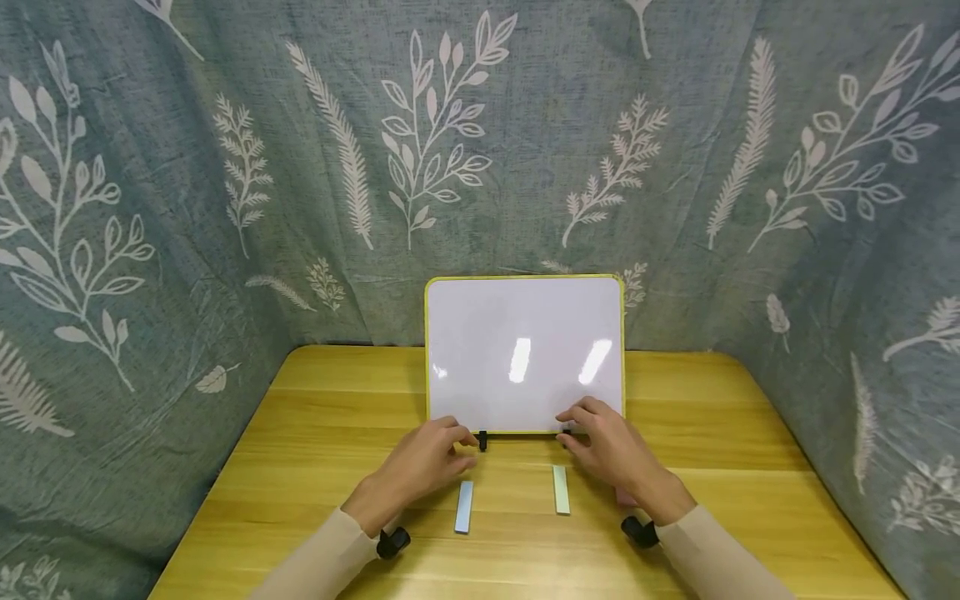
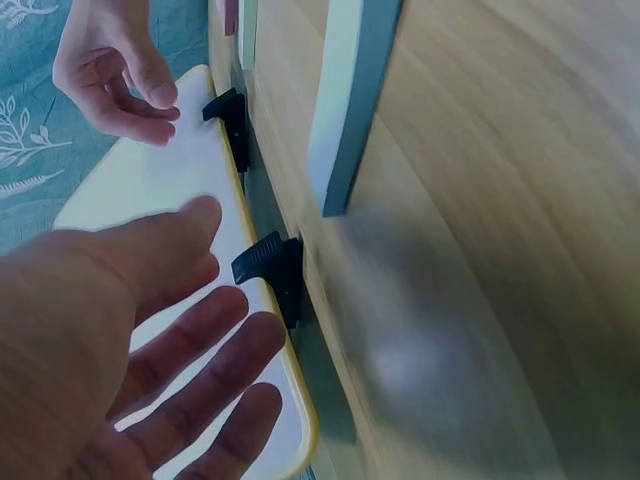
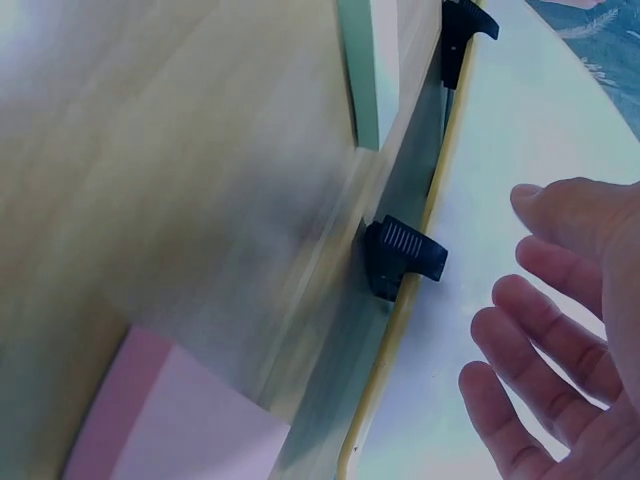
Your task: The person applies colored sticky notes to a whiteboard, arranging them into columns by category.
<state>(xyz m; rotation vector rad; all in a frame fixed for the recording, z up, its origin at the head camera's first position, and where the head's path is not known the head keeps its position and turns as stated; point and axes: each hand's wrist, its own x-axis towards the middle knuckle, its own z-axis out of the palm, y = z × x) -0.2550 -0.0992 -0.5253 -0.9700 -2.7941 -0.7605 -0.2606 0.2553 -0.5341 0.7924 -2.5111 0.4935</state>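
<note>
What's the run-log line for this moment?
left hand: empty, near left clip | right hand: empty, near right clip | whiteboard: standing in both clips | blue strip, green strip, pink piece: on table

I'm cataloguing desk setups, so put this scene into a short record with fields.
board: whiteboard, yellow rim, standing up
supports: two black clips at its lower edge
left side: left hand near one clip
right side: right hand near the other
held: nothing visible
pieces: blue strip, green strip, pink piece
surface: wood-grain table
</note>
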